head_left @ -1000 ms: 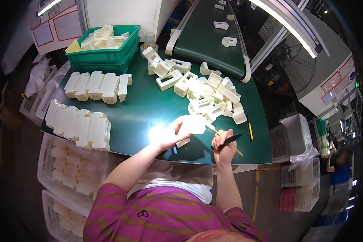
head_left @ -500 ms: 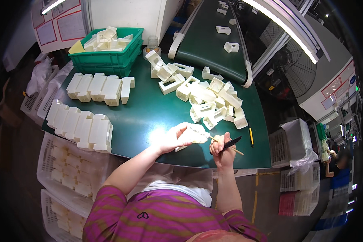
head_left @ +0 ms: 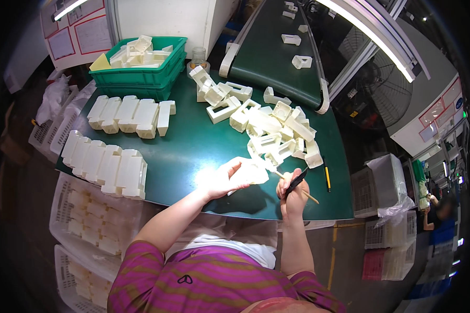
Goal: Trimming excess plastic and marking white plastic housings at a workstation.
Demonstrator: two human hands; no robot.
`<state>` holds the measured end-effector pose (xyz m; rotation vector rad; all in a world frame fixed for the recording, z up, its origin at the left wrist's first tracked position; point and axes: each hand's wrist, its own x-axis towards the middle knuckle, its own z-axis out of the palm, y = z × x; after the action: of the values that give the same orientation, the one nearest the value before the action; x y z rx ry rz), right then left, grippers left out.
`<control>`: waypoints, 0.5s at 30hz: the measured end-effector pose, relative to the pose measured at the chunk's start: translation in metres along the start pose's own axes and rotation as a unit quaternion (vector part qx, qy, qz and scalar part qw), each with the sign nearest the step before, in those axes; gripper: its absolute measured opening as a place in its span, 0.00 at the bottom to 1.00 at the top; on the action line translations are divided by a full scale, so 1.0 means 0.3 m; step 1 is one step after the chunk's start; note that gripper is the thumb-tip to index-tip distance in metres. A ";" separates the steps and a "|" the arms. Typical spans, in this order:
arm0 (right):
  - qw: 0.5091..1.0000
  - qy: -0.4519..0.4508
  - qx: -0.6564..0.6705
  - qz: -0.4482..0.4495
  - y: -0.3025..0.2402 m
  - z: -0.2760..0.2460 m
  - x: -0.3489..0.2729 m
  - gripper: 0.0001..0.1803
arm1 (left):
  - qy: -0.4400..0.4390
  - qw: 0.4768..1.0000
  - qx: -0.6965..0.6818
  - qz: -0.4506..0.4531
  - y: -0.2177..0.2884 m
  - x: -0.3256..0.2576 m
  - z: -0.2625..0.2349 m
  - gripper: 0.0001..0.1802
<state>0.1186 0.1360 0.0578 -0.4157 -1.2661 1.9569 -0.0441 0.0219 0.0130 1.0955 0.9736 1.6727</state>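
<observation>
Fingers of the left hand [head_left: 227, 180] are closed around a white plastic housing [head_left: 254, 173], held up over the table's near edge, roughly in front of the person's chest. Right hand [head_left: 293, 193] grips 2 things at once: a thin wooden stick [head_left: 312, 197] and a black-handled tool [head_left: 297, 181], whose exact kind I cannot tell. The stick's pale tip is at the housing's right side; whether the 2 touch is unclear under the glare.

Beyond the hands, a loose heap of white housings [head_left: 266, 122] lies on the green tabletop [head_left: 185, 151], just short of a dark green conveyor belt [head_left: 277, 65] carrying more of them. A yellow-and-black pen-shaped tool [head_left: 327, 177] lies right of the heap. On the left, 2 rows of white housings [head_left: 109, 167] stand side by side, and behind them 2 green crates [head_left: 136, 78] are stacked, the upper filled with housings.
</observation>
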 end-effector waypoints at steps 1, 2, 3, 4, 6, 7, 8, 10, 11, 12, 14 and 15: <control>0.997 0.035 -0.059 -0.034 0.002 -0.003 0.005 0.25 | 0.002 1.000 0.002 -0.002 0.005 -0.004 0.001 0.32; 0.990 0.050 -0.121 -0.054 0.009 -0.016 0.010 0.26 | 0.006 1.000 0.012 0.002 0.015 -0.004 0.006 0.32; 0.990 0.049 -0.120 -0.056 0.018 -0.021 0.006 0.26 | 0.010 1.000 0.022 0.006 0.021 -0.003 0.009 0.31; 0.993 0.062 -0.094 -0.038 0.026 -0.021 0.000 0.26 | 0.008 1.000 0.024 0.008 0.021 -0.001 0.008 0.31; 0.996 0.058 -0.057 -0.023 0.043 -0.039 -0.005 0.26 | 0.035 0.999 0.020 0.000 0.007 -0.002 0.009 0.31; 0.996 0.058 -0.057 -0.022 0.048 -0.045 -0.002 0.26 | 0.036 0.999 0.020 -0.001 -0.015 0.003 -0.003 0.31; 0.996 0.063 -0.052 -0.030 0.057 -0.047 0.000 0.26 | 0.069 0.996 0.052 0.011 -0.030 0.009 -0.020 0.32; 0.996 0.068 -0.046 -0.037 0.083 -0.064 0.006 0.26 | 0.106 0.992 0.063 0.035 -0.058 0.010 -0.037 0.32; 0.996 0.060 -0.037 -0.048 0.099 -0.083 0.012 0.26 | 0.104 0.992 0.063 0.034 -0.056 0.013 -0.036 0.32; 0.997 0.052 -0.029 -0.058 0.111 -0.098 0.014 0.26 | 0.103 0.994 0.030 0.019 -0.055 0.015 -0.035 0.32; 0.997 0.051 -0.008 -0.059 0.128 -0.117 0.010 0.26 | 0.103 0.995 -0.001 0.003 -0.055 0.016 -0.034 0.32; 0.997 0.048 0.012 -0.058 0.132 -0.121 0.010 0.26 | 0.090 0.996 -0.014 -0.004 -0.056 0.016 -0.034 0.32</control>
<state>0.1227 0.1524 0.0067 -0.4104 -1.1774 1.8318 -0.0506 0.0301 -0.0043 0.9331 1.0624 1.7963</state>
